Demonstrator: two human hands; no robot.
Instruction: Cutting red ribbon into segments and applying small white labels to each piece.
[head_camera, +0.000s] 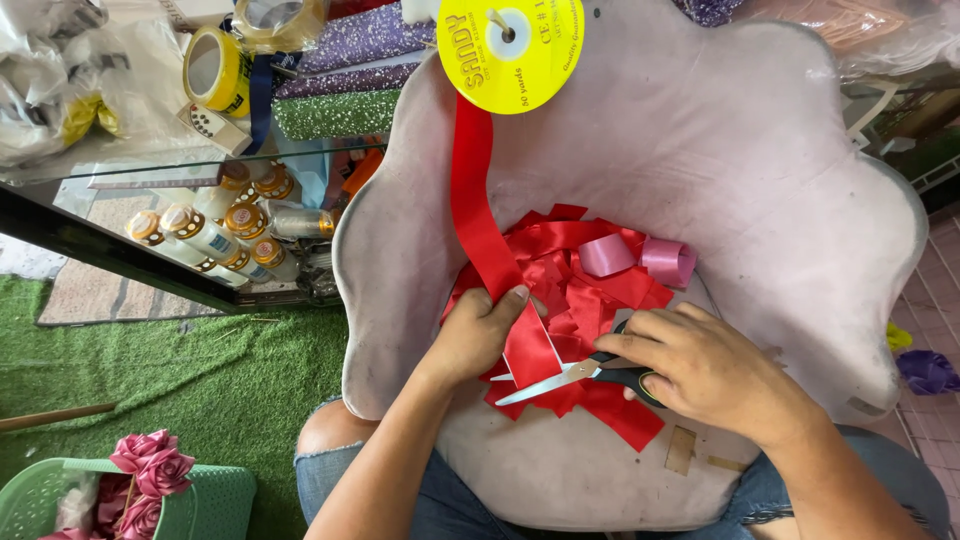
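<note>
A red ribbon (472, 190) runs down from a yellow spool (510, 40) at the top of a grey velvet chair (720, 150). My left hand (478, 335) pinches the ribbon's lower end over a pile of cut red ribbon pieces (580, 290) on the seat. My right hand (710, 370) grips black-handled scissors (585, 372), blades open and pointing left, just under the held ribbon. Two pink ribbon loops (640, 258) lie at the back of the pile.
A glass-topped shelf (200, 165) at the left holds tape rolls (215, 68), glitter rolls and several bottles (215, 235). A green basket (60, 495) with pink ribbon roses (150, 460) stands on artificial grass at bottom left. My knees in jeans are under the chair's front.
</note>
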